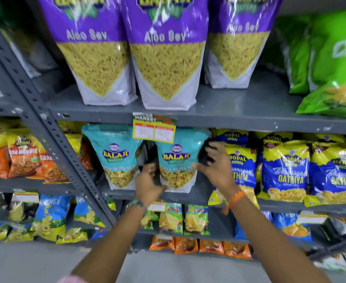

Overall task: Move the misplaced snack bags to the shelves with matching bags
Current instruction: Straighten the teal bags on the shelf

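Two teal Balaji Khatta Mitha Mix bags stand upright side by side on the middle shelf. The right teal bag sits between my two hands. My left hand curls around its lower left edge. My right hand is at its right edge, thumb on the bag's front and fingers spread beside it, blurred by motion. The left teal bag is untouched. Blue and yellow Gopal Gathiya bags fill the same shelf just to the right.
Purple Balaji Aloo Sev bags and green bags stand on the shelf above. A yellow price tag hangs over the teal bags. A grey perforated upright separates orange Gopal bags at left. Small chip packs fill the lower shelves.
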